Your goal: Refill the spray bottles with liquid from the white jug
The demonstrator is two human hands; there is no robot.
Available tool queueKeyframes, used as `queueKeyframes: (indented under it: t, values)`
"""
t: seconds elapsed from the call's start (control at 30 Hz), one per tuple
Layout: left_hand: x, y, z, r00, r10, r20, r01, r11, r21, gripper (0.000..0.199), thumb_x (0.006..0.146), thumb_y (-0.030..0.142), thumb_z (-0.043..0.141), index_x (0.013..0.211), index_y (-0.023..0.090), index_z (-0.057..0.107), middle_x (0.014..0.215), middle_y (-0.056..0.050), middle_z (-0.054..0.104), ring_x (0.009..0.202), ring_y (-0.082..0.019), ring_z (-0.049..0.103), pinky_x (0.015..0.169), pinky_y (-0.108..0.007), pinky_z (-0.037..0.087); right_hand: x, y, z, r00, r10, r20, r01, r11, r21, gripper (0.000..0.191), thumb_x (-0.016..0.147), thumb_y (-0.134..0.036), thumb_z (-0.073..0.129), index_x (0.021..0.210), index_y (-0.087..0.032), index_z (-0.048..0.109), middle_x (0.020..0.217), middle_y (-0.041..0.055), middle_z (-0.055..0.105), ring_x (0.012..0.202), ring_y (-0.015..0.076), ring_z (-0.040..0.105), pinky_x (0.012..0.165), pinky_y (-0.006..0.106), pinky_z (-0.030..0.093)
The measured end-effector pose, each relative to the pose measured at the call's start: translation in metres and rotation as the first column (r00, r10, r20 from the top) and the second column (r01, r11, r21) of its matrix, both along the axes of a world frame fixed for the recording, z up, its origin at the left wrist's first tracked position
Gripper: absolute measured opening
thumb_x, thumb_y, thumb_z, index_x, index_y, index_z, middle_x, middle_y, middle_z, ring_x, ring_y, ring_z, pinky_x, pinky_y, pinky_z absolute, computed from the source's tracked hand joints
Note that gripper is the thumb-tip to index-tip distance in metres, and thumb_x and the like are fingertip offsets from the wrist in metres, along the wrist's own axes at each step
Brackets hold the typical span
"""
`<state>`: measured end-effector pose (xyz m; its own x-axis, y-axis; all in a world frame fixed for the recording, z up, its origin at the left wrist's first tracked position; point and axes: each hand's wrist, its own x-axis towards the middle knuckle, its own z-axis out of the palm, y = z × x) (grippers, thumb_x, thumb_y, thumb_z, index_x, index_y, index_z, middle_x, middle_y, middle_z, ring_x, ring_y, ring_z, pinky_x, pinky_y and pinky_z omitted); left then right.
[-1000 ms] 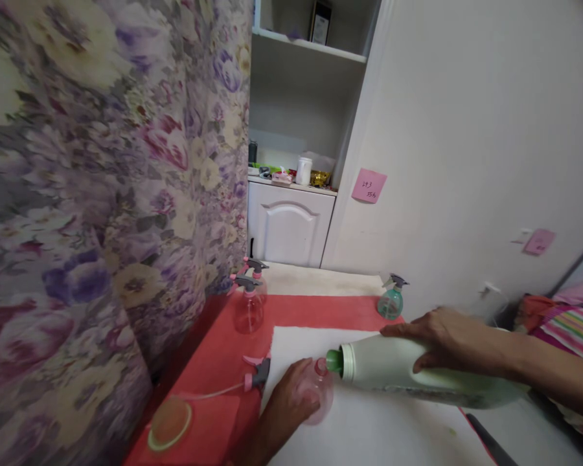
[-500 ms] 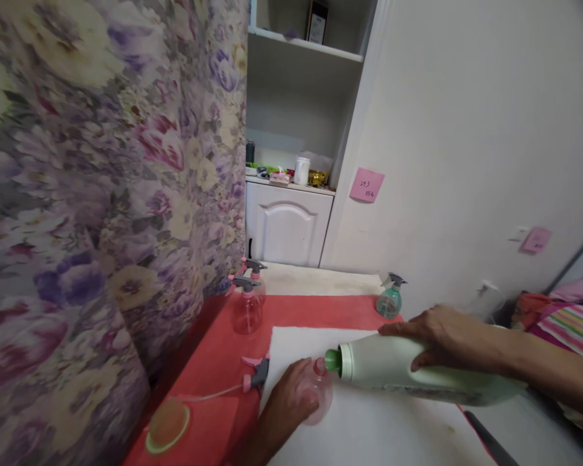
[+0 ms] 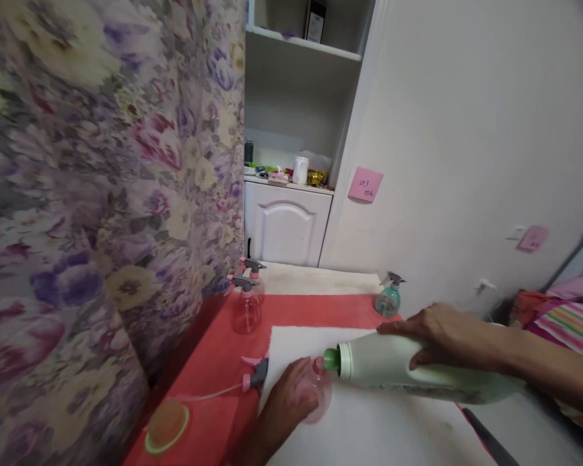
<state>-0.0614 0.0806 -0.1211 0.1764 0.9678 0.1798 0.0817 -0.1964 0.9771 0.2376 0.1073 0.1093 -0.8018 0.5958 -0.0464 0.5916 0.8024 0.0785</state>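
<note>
My left hand [image 3: 291, 398] is wrapped round a clear pink spray bottle [image 3: 319, 395] that has no spray head on it and stands on the white sheet [image 3: 369, 433]. My right hand [image 3: 434, 333] grips a large pale green jug [image 3: 388, 366] from above, tipped on its side with its green spout [image 3: 331, 359] at the pink bottle's mouth. Whether liquid is flowing I cannot make out. Left of my left hand lies a grey and pink spray head [image 3: 256, 375] with its dip tube. Near the tube's end is a round cap [image 3: 168, 427] with a yellow-green rim.
Two pink spray bottles [image 3: 247, 314] with heads stand at the back left of the red-covered table [image 3: 315, 310]. A green spray bottle [image 3: 387, 301] is at the back right. A floral curtain [image 3: 116, 194] hangs along the left. Behind is a white cabinet [image 3: 289, 223].
Both hands, the jug and the pink bottle hold almost the same positions. Only a very slight shift of the whole view shows.
</note>
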Motion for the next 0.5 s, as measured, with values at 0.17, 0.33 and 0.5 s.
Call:
queueKeyframes:
  t: [0.17, 0.33, 0.5]
  values:
    - [-0.0005, 0.0006, -0.0034, 1.0, 0.006, 0.007, -0.006, 1.0, -0.006, 0.058, 0.068, 0.027, 0.067, 0.124, 0.023, 0.052, 0.136, -0.011, 0.059, 0.131, -0.029, 0.049, 0.111, -0.039, 0.038, -0.001, -0.001, 0.0008, 1.0, -0.006, 0.016, 0.006, 1.0, 0.001, 0.052, 0.087, -0.047, 0.062, 0.133, -0.026, 0.053, 0.085, 0.0062, 0.077, 0.065, 0.023, 0.07, 0.055, 0.029, 0.039]
    - [-0.0003, 0.0001, -0.0003, 1.0, 0.01, -0.007, -0.01, 1.0, -0.011, 0.059, 0.068, 0.026, 0.067, 0.124, 0.023, 0.053, 0.135, -0.011, 0.059, 0.128, -0.028, 0.052, 0.11, -0.038, 0.039, -0.0026, -0.0021, 0.0025, 1.0, -0.009, 0.028, 0.009, 1.0, 0.009, 0.052, 0.088, -0.049, 0.061, 0.133, -0.027, 0.052, 0.083, 0.0052, 0.076, 0.065, 0.0227, 0.07, 0.055, 0.029, 0.039]
    - [0.0002, 0.0008, -0.0014, 0.999, -0.019, 0.048, 0.019, 1.0, -0.004, 0.057, 0.068, 0.023, 0.066, 0.124, 0.023, 0.053, 0.133, -0.01, 0.06, 0.127, -0.027, 0.053, 0.106, -0.037, 0.043, -0.001, -0.0024, 0.0027, 0.999, -0.017, 0.036, 0.016, 1.0, 0.014, 0.051, 0.087, -0.05, 0.06, 0.132, -0.027, 0.053, 0.081, 0.0051, 0.076, 0.063, 0.0223, 0.07, 0.054, 0.029, 0.037]
